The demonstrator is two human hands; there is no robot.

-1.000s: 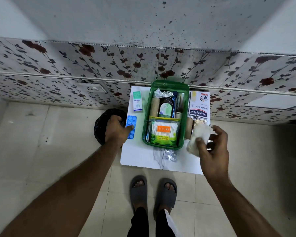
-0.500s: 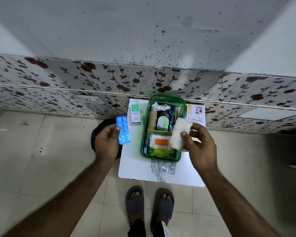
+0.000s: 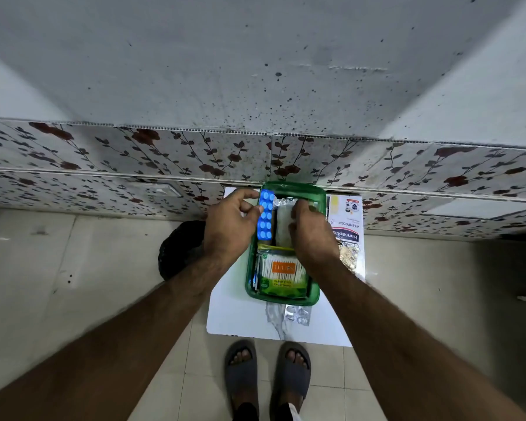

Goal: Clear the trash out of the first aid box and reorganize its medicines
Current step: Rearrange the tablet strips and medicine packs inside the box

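The green first aid box (image 3: 315,294) sits on a white board (image 3: 234,311) on the floor by the wall. My left hand (image 3: 230,226) holds a blue blister strip (image 3: 265,215) upright over the box's far left corner. My right hand (image 3: 312,235) grips a white gauze pack (image 3: 283,226) and presses it down into the far half of the box. A pack of cotton buds (image 3: 283,275) fills the near half. Crumpled foil (image 3: 283,202) shows at the far end. The bottle in the box is hidden under the gauze and my hands.
A Hansaplast box (image 3: 346,220) lies right of the green box, with a gold foil strip (image 3: 349,256) beside it. A silver blister strip (image 3: 298,315) lies on the board's near edge. A black bag (image 3: 179,250) sits to the left. My sandalled feet (image 3: 268,378) stand just before the board.
Both hands moved in over the far half of the box. The blue strip went from left of the box to its far left corner. The gauze went down into the box.
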